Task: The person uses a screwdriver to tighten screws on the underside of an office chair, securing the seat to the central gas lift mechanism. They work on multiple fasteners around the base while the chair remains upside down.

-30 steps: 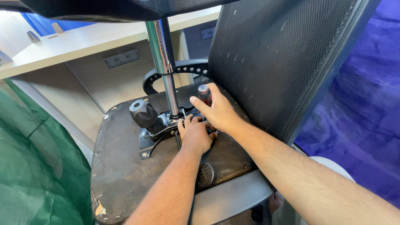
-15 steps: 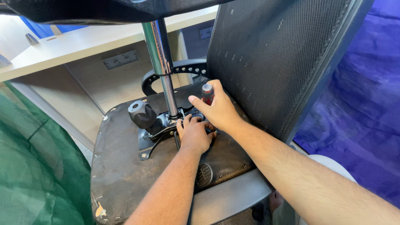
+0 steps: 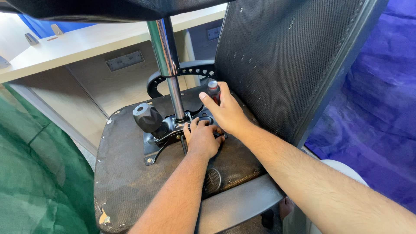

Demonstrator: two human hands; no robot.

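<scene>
The red-and-black plastic screwdriver handle (image 3: 213,89) stands nearly upright above the black metal seat plate (image 3: 167,132) of the overturned chair.

Relative to the chrome gas-lift column (image 3: 168,65): the black adjustment knob (image 3: 147,116) is blocking its left side, the mesh backrest (image 3: 286,56) is walling its right, and bare seat underside (image 3: 125,173) is lying open in front.
</scene>
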